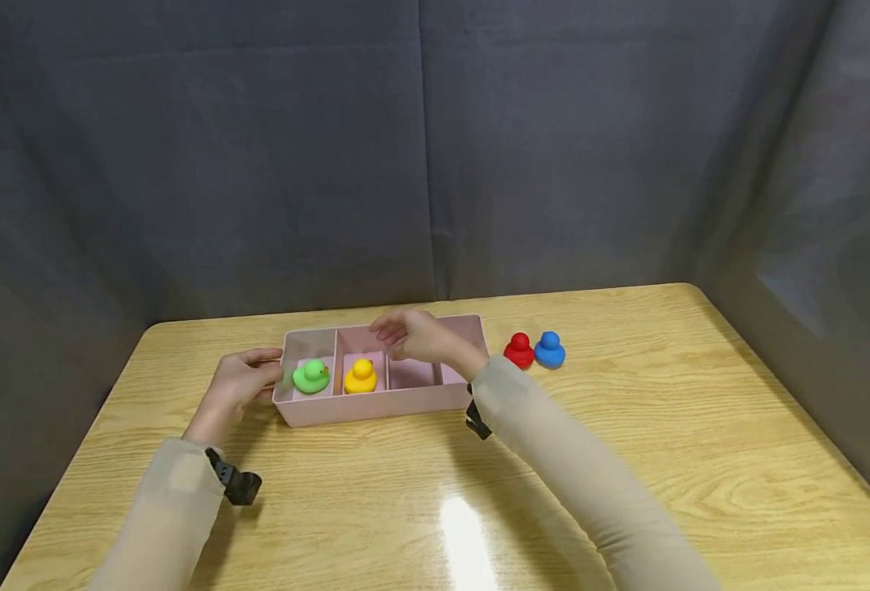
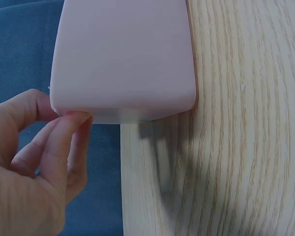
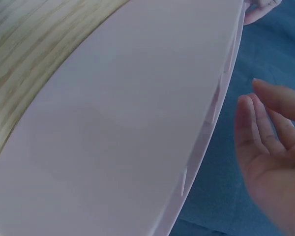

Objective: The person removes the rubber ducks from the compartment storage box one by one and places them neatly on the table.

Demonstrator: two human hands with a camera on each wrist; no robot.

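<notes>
Two hands: left hand (image 1: 239, 382) grips pink tray (image 1: 376, 404) end; right hand (image 1: 414, 335) hovers above, empty.

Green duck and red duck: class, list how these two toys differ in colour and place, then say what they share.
The green duck is green; the red duck is red. The green duck sits in the pink tray's leftmost compartment; the red duck stands on the table, right of the tray, beside a blue duck. Both are small, upright ducks, held by neither hand.

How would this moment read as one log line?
left hand: holds pink tray end | right hand: open above tray | green duck, yellow duck: in tray
</notes>
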